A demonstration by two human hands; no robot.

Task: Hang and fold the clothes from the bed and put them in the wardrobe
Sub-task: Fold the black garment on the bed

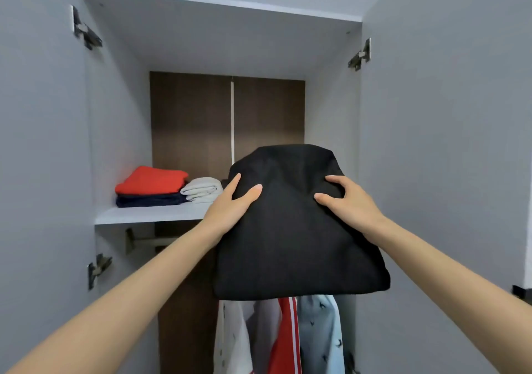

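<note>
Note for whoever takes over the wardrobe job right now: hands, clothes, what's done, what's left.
Hands: left hand and right hand each grip the folded black garment, held up before the shelf.
Done: red piece on navy piece and white piece lie folded on the shelf; shirts hang below.
Left: set the black garment down, likely right of the white piece. Bed out of view, so remaining clothes unknown.

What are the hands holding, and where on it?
A folded black garment, held by both hands: the left hand grips its left edge, the right hand its right side, both near the far end.
</note>
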